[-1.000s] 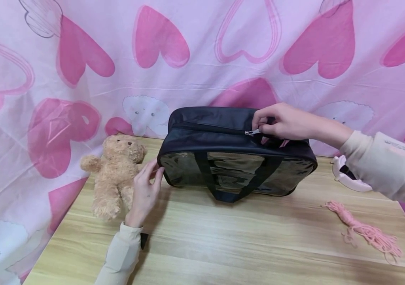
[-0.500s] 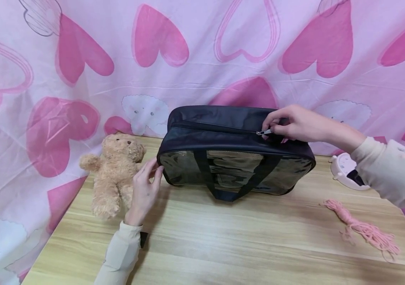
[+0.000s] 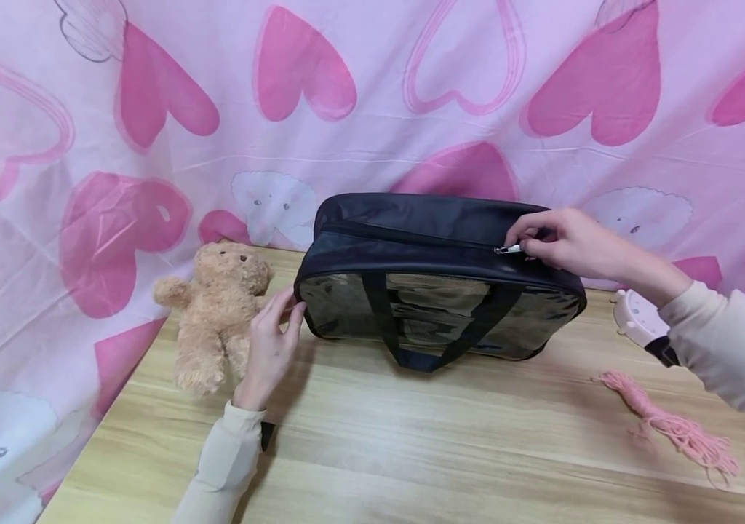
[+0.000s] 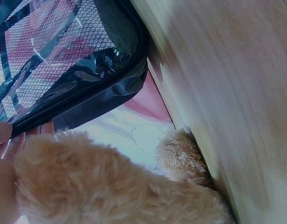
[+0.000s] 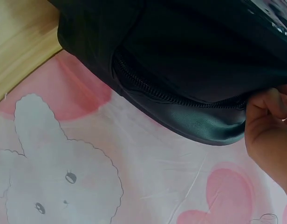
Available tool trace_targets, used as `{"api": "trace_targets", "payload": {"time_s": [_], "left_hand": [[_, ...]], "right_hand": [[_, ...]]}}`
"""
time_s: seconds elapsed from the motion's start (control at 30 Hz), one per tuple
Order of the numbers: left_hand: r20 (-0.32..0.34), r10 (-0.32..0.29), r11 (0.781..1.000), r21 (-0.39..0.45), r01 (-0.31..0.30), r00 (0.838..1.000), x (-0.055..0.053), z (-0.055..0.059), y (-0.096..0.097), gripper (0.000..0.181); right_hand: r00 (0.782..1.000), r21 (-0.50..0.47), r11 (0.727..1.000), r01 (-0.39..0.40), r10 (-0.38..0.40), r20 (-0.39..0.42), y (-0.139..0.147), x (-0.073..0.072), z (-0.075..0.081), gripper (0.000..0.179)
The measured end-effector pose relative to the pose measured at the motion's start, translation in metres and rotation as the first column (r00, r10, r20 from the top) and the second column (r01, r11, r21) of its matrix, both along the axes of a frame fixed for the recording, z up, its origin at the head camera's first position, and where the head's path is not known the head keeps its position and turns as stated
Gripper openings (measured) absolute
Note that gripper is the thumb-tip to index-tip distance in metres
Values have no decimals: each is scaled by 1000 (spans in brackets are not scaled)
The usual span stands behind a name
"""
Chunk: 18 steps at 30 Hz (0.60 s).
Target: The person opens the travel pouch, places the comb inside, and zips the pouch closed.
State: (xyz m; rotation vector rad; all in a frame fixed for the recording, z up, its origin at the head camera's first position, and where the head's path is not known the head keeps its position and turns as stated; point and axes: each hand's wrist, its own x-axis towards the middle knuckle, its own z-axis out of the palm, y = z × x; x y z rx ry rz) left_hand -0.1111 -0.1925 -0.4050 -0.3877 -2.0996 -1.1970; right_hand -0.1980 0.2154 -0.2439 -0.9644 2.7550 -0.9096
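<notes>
A black bag (image 3: 336,306) with see-through side panels stands upright at the back of the table, its dark strap handle (image 3: 380,313) hanging down the front. My right hand (image 3: 572,239) pinches the silver zipper pull (image 3: 510,249) towards the right end of the bag's top. Zipper teeth (image 5: 157,94) curve along the bag beyond that hand in the right wrist view. At the lower left, my left hand (image 3: 273,346) pinches the bag's piped edge (image 4: 41,120) between thumb and fingers. A tan teddy bear (image 3: 215,313) is right beside the left hand.
A hank of pink cord (image 3: 667,422) lies on the wooden table (image 3: 412,451) at the right. Behind it, a pale pink item with a black part (image 3: 637,316) is partly covered by the right sleeve. A heart-patterned curtain (image 3: 372,145) hangs close behind the bag.
My right hand has drawn the zipper pull rightward along the top of the bag. The pink bit seen at the opening earlier is now out of sight. My left hand stays at the edge.
</notes>
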Motion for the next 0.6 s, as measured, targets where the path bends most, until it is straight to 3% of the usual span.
{"api": "trace_targets", "payload": {"time_s": [0.47, 0.6], "left_hand": [[-33, 19, 1000, -21, -20, 999, -1, -1, 4, 28], [-20, 22, 1000, -16, -22, 1000, 0, -1, 2, 28]], "right_hand": [[994, -14, 997, 81, -82, -67, 20, 4, 1, 18], [993, -18, 994, 109, -109, -47, 26, 5, 2, 15]]}}
